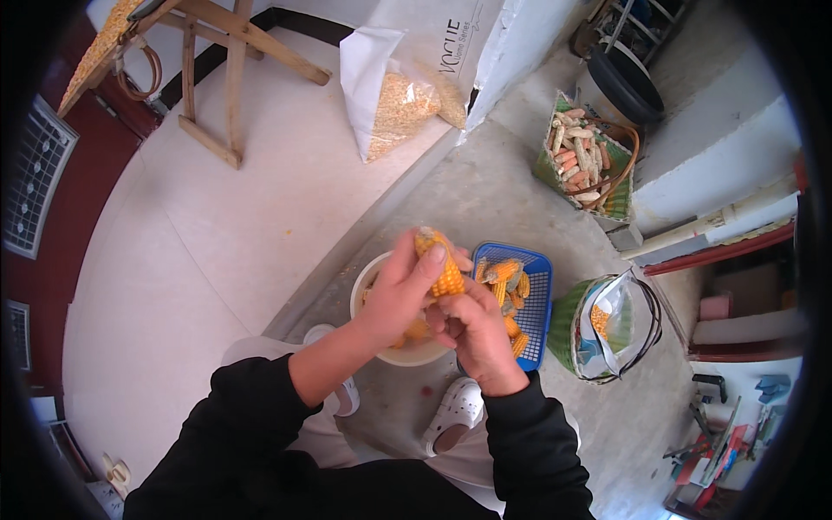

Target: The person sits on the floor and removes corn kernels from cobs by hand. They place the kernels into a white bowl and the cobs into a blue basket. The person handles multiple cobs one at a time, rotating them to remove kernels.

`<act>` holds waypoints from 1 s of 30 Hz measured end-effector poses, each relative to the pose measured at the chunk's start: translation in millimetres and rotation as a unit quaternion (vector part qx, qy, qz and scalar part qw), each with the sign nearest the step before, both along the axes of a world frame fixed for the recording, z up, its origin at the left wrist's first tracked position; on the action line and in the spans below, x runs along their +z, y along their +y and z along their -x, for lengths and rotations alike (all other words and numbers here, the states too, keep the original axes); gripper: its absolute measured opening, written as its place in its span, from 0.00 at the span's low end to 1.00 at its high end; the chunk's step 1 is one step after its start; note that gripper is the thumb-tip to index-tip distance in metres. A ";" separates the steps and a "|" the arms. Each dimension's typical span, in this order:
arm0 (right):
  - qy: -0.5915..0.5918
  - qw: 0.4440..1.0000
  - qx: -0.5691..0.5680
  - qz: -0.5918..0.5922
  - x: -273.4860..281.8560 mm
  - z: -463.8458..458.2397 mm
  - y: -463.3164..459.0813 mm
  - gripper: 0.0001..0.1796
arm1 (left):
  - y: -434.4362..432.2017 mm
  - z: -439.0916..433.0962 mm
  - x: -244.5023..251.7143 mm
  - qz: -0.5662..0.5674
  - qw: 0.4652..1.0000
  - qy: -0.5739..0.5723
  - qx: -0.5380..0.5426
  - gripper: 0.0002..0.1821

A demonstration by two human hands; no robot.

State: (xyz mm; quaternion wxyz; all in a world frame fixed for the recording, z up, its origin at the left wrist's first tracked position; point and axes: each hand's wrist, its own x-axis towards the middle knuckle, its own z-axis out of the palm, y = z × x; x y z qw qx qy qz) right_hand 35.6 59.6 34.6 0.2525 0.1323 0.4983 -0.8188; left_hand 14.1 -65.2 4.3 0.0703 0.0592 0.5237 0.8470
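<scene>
My left hand (406,286) grips an ear of yellow corn (447,270), its thumb lying along the kernels and the ear's tip pointing up and away. At the ear's near end, the fingers of my right hand (478,325) are bent against it; whether they grip it I cannot tell. Both hands are over a cream-coloured basin (416,359), which they largely hide; some yellow corn shows inside. Touching or close to the basin's right side is a blue plastic basket (536,305) with several ears of corn (504,271).
Right of the blue basket stands a green woven basket (565,325) with a bag and loose kernels. Another green basket (549,162) holds bare corncobs (582,153). A bag of kernels (403,110) leans at the wall near a wooden stand (234,91). A raised floor edge runs diagonally leftward.
</scene>
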 end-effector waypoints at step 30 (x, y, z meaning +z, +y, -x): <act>0.095 0.994 -0.008 -0.050 -17.4 -11.7 -25.8 0.20 | 2.5 -3.1 -0.9 -0.120 0.982 -0.136 0.056 0.20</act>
